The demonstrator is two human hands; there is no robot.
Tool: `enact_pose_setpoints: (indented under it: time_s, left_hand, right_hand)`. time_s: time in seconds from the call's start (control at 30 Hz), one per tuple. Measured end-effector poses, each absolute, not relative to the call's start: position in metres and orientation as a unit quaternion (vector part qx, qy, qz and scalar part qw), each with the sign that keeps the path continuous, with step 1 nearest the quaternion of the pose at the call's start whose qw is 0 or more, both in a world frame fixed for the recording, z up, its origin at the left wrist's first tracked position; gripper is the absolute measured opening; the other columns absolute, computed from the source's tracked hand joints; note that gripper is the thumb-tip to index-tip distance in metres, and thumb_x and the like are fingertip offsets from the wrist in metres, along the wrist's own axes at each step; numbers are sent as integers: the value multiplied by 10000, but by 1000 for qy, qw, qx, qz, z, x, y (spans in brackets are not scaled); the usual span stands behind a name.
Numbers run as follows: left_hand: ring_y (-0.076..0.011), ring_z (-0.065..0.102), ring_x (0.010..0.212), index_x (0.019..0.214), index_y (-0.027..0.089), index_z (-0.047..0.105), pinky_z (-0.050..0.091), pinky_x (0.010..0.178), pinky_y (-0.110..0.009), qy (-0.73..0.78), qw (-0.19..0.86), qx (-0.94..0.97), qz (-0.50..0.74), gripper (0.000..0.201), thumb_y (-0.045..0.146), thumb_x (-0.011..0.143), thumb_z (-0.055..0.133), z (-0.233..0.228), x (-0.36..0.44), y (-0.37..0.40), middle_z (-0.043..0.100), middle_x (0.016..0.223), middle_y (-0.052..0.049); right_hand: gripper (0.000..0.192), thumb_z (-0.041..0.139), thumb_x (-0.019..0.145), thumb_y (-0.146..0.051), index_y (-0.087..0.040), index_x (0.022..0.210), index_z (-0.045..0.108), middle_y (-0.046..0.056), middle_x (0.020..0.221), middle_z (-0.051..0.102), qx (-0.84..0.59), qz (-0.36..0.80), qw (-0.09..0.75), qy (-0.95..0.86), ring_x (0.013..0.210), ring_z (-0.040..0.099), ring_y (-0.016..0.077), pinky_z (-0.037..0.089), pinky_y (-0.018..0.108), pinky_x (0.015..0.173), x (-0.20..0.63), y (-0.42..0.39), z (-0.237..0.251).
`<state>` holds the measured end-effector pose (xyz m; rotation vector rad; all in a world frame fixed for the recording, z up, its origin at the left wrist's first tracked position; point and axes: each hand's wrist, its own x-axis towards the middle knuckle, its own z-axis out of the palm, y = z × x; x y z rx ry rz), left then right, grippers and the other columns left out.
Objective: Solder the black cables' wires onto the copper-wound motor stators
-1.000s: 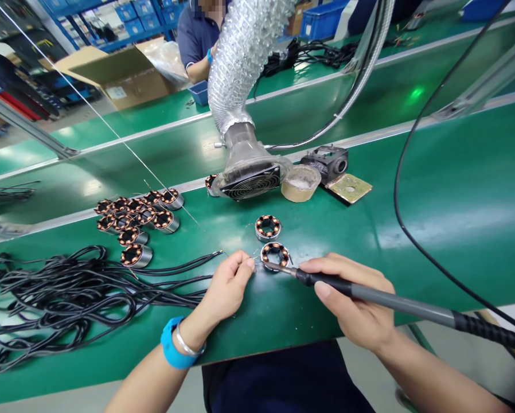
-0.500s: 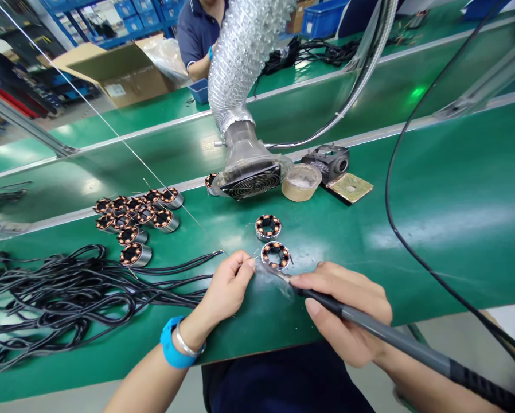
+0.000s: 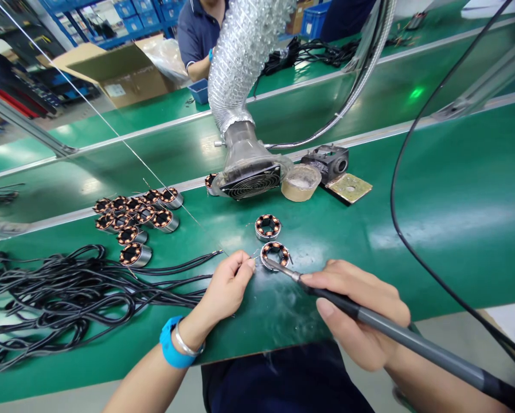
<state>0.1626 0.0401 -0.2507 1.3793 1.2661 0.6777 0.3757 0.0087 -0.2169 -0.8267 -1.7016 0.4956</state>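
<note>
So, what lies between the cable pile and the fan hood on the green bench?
In the head view, a cluster of wound stators lies between the cable pile and the fan hood, on the bench.

Copper-orange windings are glinting inside the silver stator (image 3: 275,255); the surface (image 3: 433,195) is showing glossy green, the cables (image 3: 68,292) black, the wristband (image 3: 171,347) bright blue.

No text can be read; the white label (image 3: 115,90) on the cardboard box (image 3: 115,71) is too small to make out.
</note>
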Motion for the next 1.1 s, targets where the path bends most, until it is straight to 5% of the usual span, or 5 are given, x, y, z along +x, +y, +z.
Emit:
enact_pose_setpoints:
  time_s: [0.27, 0.7, 0.9, 1.1]
  left_hand:
    - [-96, 251, 558, 684, 199, 376, 234, 517, -224, 534, 547, 580, 280, 330, 404, 933, 445, -251, 163, 40, 303, 598, 73]
    - [-96, 240, 551, 692, 199, 386, 224, 507, -223, 534, 542, 588, 275, 332, 421, 933, 435, -253, 162, 41, 283, 595, 75]
    - [-92, 228, 536, 696, 199, 386, 212, 491, -217, 532, 547, 582, 281, 335, 435, 928, 440, -254, 162, 41, 277, 585, 79]
    - [-78, 211, 482, 726, 199, 421, 193, 451, -204, 527, 574, 560, 282, 351, 487, 924, 448, -256, 160, 41, 268, 534, 94]
  right_hand:
    - [297, 539, 795, -103, -180, 1036, 694, 11, 636, 600, -365, 200, 563, -714, 523, 538, 138, 442, 277, 455, 377, 12, -217]
    - [291, 615, 873, -231, -238, 1159, 669, 73, 972, 719, -469, -38, 549, -691, 820, 659, 221, 538, 371, 731, 432, 80, -257]
    - [294, 597, 909, -299, -226, 1188, 655, 85, 1055, 709, -521, 3, 486, -702, 934, 682, 236, 559, 381, 818, 445, 100, -278]
    - [308, 526, 937, -159, -233, 1228, 590, -23, 702, 685, -448, 92, 541, -705, 503, 626, 116, 542, 246, 509, 419, 72, -266]
